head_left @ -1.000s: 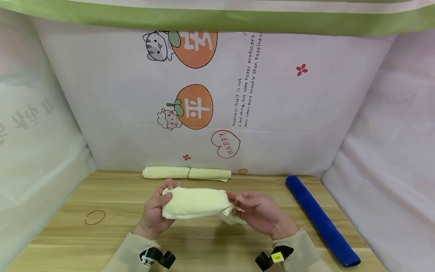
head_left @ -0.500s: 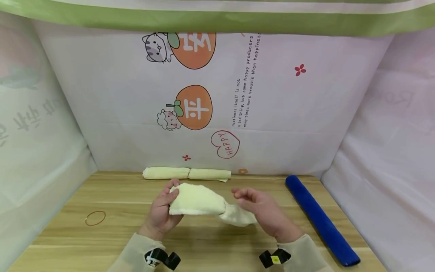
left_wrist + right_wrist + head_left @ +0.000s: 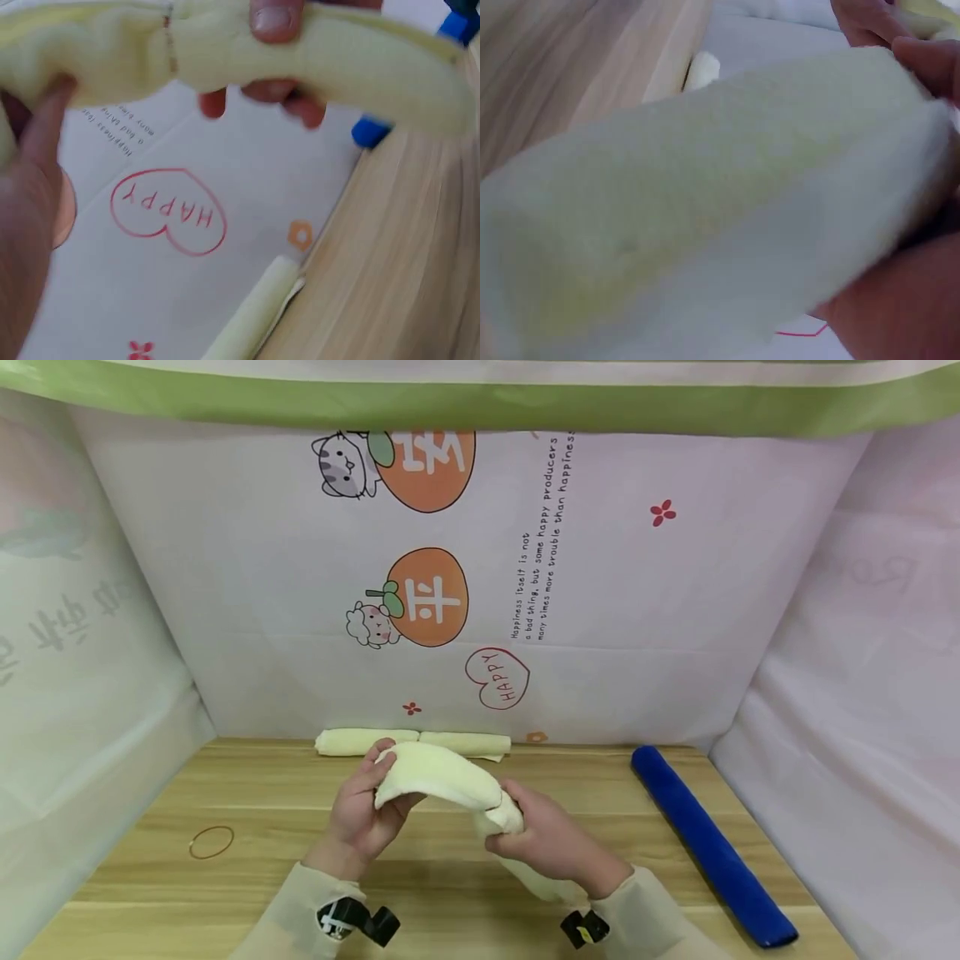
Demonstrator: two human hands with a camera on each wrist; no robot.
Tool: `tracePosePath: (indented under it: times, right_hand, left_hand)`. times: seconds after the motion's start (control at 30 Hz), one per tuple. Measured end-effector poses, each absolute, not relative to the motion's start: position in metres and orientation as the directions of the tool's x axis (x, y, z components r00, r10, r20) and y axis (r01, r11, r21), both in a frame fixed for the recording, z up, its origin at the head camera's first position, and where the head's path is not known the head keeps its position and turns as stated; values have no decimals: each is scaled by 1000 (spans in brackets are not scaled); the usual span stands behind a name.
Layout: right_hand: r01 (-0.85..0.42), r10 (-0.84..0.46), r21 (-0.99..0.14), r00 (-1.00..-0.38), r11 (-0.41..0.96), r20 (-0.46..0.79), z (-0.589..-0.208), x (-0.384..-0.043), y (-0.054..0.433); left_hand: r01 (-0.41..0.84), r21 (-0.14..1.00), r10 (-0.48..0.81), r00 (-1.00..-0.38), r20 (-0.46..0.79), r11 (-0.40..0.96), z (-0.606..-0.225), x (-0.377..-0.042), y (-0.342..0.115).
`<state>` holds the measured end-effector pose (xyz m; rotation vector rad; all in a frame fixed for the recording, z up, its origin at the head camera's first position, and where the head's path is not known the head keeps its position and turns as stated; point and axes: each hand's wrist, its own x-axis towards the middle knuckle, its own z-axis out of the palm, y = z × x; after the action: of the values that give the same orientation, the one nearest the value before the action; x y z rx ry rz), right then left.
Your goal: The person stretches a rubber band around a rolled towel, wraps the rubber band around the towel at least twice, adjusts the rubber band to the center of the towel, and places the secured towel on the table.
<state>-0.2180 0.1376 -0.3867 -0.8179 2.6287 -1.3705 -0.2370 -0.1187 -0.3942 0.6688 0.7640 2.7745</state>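
A pale yellow towel (image 3: 442,774), folded into a long strip, is held up over the table and bends downward to the right. My left hand (image 3: 363,810) holds its left end, thumb on top and fingers beneath. Just right of the middle, my right hand (image 3: 551,835) grips the towel, and the rest of it hangs below that hand. A thin reddish-brown rubber band (image 3: 169,37) cinches the towel between the two hands in the left wrist view. The towel's loose end (image 3: 690,165) fills much of the right wrist view, blurred.
Against the back wall (image 3: 600,685) lies another rolled yellow towel (image 3: 367,742), pinched in at its middle. A loose rubber band (image 3: 212,842) rests on the wooden table (image 3: 150,893) at left. Along the right side lies a long blue roll (image 3: 712,847).
My right hand has come away from the band, then closed round the towel beside it. The towel has gone from a flat bundle to a bent strip, its right part now hanging down.
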Motion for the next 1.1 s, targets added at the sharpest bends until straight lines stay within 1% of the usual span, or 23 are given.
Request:
tracePosePath:
  times: [0.07, 0.1, 0.17, 0.23, 0.3, 0.37, 0.43, 0.47, 0.5, 0.57, 0.6, 0.63, 0.67, 0.77, 0.83, 0.93, 1.03, 1.1]
  right_hand:
    - [-419, -472, -756, -866, 503, 166, -387, -220, 141]
    - [-419, -470, -744, -868, 520, 160, -387, -221, 143]
    - [-424, -478, -720, -866, 549, 145, -389, -223, 148]
    - [-430, -500, -695, -858, 576, 116, -391, -225, 153]
    - [-416, -521, -703, -850, 577, 75, -393, -225, 158]
    - [-366, -536, -755, -844, 544, 23, -396, -223, 162]
    - [-270, -554, -855, -832, 443, -25, -399, -220, 165]
    - [-203, -568, -907, -822, 370, -48, -401, -218, 165]
    - [-133, -589, -946, -805, 296, -71, -403, -217, 164]
    - [-10, -638, -985, -763, 174, -104, -408, -214, 161]
    - [51, -664, -991, -738, 123, -120, -411, -212, 159]
    - [100, -688, -991, -714, 84, -130, -414, -211, 158]
    - [138, -704, -988, -696, 63, -142, -417, -210, 156]
    - [192, -727, -981, -668, 41, -161, -425, -209, 155]
    - [169, -721, -983, -673, 66, -164, -428, -210, 157]
    - [22, -674, -980, -723, 197, -152, -422, -212, 160]
    - [-155, -570, -930, -819, 334, -68, -408, -214, 161]
    - [-220, -475, -894, -880, 390, 9, -397, -214, 157]
  left_hand:
    - [-13, 660, 204, -955, 214, -751, -392, -239, -126]
    - [-15, 729, 160, -978, 131, -684, -389, -241, -129]
    - [-53, 829, 81, -997, -9, -556, -385, -243, -139]
    - [-75, 869, 57, -997, -54, -489, -382, -245, -150]
    - [-74, 844, 81, -996, -37, -531, -380, -246, -158]
    - [-52, 753, 128, -991, 43, -656, -384, -246, -162]
    - [-59, 642, 219, -960, 172, -764, -392, -245, -161]
    - [-82, 602, 274, -933, 235, -794, -397, -244, -159]
    - [-109, 589, 334, -897, 288, -800, -403, -244, -155]
    - [-133, 629, 421, -843, 334, -766, -413, -243, -145]
    - [-124, 672, 445, -833, 329, -730, -416, -243, -140]
    - [-113, 715, 451, -839, 303, -690, -418, -243, -135]
    - [-109, 745, 441, -858, 264, -658, -420, -243, -130]
    - [-78, 823, 325, -936, 134, -563, -419, -242, -120]
    - [-74, 860, 255, -965, 67, -505, -416, -243, -116]
    - [-86, 895, 200, -980, 4, -438, -412, -244, -113]
    - [-107, 902, 189, -982, -28, -419, -409, -243, -111]
    - [-111, 900, 178, -983, -38, -420, -409, -243, -110]
